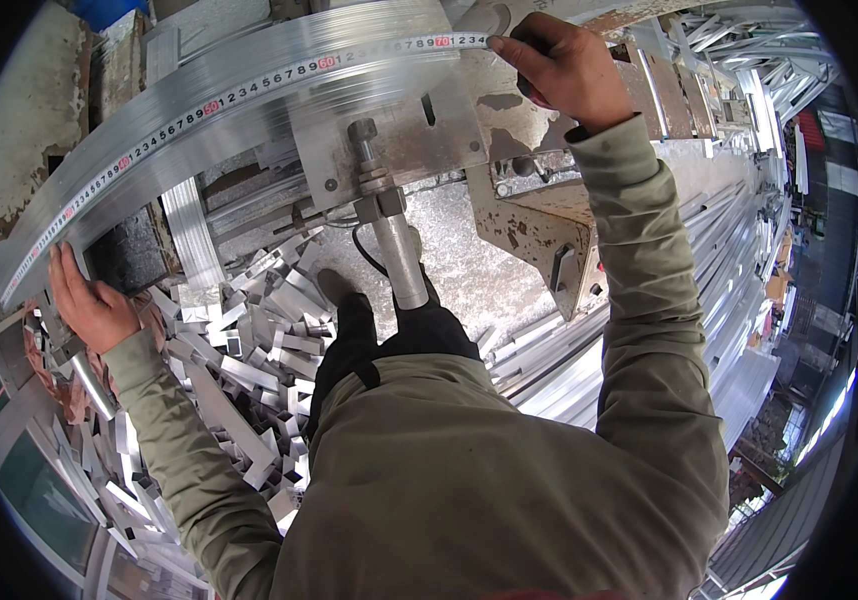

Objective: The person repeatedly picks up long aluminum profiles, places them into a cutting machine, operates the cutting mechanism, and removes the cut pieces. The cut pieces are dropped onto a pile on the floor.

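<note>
Through my feed, the measuring tape lies ahead of me, its long axis running left to right along the silver metal profiles and reaching their left end. My hands are well apart: the right hand is nearer, thumb and curled fingers pinching the tape's right end; the left hand has its fingers extended at the profiles' near edge, just beside the tape, contact uncertain. The narrow white blade carries black digits and red blocks.

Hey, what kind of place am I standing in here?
Probably a metal-cutting workshop: short metal offcuts lie heaped at lower left, long metal bars lie at right, and a tape measure runs along shiny metal strips.
</note>
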The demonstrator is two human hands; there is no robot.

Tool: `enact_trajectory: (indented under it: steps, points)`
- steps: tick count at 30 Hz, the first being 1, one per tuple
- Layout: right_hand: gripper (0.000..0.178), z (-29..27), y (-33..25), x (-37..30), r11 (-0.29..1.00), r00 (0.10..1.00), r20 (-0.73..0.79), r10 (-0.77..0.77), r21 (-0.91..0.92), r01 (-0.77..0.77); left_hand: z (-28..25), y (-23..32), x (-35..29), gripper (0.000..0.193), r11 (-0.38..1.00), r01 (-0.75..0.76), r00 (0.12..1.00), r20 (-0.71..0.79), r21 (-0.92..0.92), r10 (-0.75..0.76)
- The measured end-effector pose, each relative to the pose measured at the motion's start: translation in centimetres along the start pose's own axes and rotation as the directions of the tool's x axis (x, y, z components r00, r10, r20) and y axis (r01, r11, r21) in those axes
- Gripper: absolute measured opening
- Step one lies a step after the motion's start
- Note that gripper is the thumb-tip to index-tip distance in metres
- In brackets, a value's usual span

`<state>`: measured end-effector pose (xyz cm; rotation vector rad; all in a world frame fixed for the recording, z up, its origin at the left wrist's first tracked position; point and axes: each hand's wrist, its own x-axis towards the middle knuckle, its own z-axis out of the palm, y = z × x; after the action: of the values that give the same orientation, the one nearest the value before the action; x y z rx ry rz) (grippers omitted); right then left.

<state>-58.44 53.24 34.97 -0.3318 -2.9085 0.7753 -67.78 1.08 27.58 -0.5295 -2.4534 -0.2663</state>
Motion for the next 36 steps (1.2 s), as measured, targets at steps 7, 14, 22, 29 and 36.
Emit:
enact_trajectory:
  steps: [7, 14, 22, 29, 36]
  points:
    - [0.036, 0.1, 0.0, 0.0, 1.000, 1.000, -0.004, 0.005, -0.029, -0.005, 0.1, 0.2, 0.1, 0.059, 1.000, 0.004, 1.000, -0.014, -0.007, -0.004]
    - [0.036, 0.1, -0.1, -0.1, 1.000, 1.000, -0.015, 0.001, -0.018, -0.002, 0.1, 0.5, 0.2, 0.059, 1.000, 0.016, 1.000, 0.002, 0.002, -0.016]
    - [0.033, 0.4, 0.0, -0.1, 0.999, 0.997, -0.064, -0.048, -0.028, 0.047, 0.3, 0.8, 0.2, 0.056, 0.999, 0.041, 0.999, 0.017, 0.011, -0.041]
    - [0.030, 1.0, 0.4, -0.3, 0.979, 0.970, -0.165, -0.181, -0.120, 0.162, 0.4, 1.2, 0.2, 0.052, 0.996, 0.054, 0.998, 0.025, 0.072, -0.056]
    - [0.029, 1.2, 0.7, -0.2, 0.981, 0.964, -0.192, -0.184, -0.104, 0.167, 0.5, 1.4, 0.4, 0.050, 0.995, 0.059, 0.998, 0.026, 0.081, -0.062]
